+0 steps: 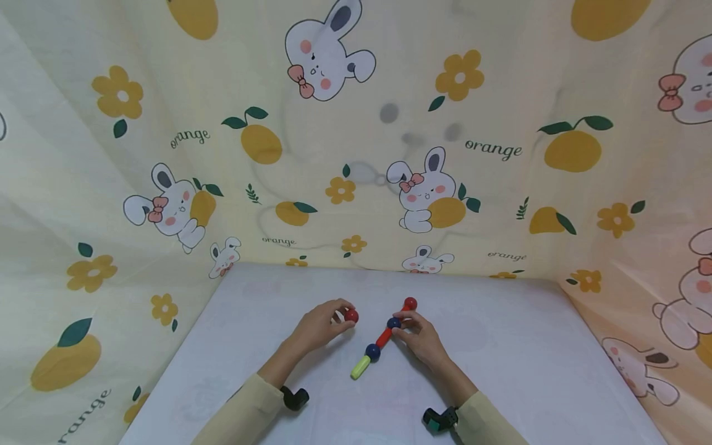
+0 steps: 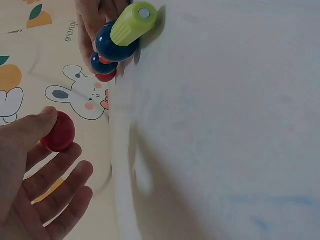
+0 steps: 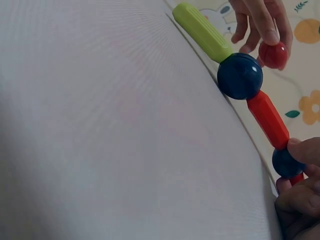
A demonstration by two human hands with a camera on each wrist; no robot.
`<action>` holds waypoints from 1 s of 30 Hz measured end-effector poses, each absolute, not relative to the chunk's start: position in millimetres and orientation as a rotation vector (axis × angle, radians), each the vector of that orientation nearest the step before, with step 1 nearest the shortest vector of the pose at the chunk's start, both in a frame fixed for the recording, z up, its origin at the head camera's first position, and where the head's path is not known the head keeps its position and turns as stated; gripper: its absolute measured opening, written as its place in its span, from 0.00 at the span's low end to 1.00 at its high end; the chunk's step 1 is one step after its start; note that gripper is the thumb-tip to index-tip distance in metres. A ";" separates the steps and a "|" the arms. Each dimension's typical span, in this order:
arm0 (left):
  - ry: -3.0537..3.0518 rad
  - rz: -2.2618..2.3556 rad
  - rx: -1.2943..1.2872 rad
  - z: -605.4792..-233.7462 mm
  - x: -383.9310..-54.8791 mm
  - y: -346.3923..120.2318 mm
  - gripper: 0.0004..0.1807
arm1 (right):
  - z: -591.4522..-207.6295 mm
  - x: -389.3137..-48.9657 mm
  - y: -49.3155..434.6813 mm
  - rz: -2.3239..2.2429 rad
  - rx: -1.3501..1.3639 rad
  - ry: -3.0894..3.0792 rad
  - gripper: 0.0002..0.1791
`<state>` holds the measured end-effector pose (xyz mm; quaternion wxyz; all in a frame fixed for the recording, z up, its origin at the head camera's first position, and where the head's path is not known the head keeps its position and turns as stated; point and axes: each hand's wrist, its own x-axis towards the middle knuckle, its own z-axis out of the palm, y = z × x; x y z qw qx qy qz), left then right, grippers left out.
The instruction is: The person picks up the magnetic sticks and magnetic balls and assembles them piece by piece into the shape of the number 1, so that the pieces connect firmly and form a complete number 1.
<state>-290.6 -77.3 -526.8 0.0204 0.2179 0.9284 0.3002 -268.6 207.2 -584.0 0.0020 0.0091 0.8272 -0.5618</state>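
Observation:
My left hand pinches a loose red ball between thumb and fingertips, off to the left of a chain of magnetic pieces. That chain runs from a red ball at the far end through a red stick, a blue ball, another red stick and a second blue ball to a yellow-green stick at the near end. With thumb and fingers my right hand holds the chain at the farther blue ball. A metal disc shows on the green stick's free end.
The work is over a white tabletop. A cream curtain printed with rabbits, oranges and flowers stands at the back and both sides. Each wrist wears a dark camera, one on the left wrist and one on the right.

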 end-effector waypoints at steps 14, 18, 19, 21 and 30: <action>2.772 0.973 0.712 -528.9 -281.5 -94.9 0.19 | -580.7 -265.4 204.9 -1.692 0.018 2.675 0.19; 2.748 0.969 0.736 -531.9 -280.0 -103.8 0.18 | -580.4 -265.2 201.4 -1.652 0.002 2.696 0.19; 2.741 0.970 0.745 -532.5 -279.6 -105.7 0.18 | -580.4 -265.2 200.6 -1.649 0.004 2.693 0.20; 2.727 0.969 0.758 -533.5 -278.7 -108.2 0.18 | -580.0 -264.8 200.2 -1.628 0.001 2.701 0.20; 2.643 0.957 0.795 -533.8 -275.6 -118.5 0.17 | -572.8 -264.0 201.6 -1.538 -0.024 2.780 0.26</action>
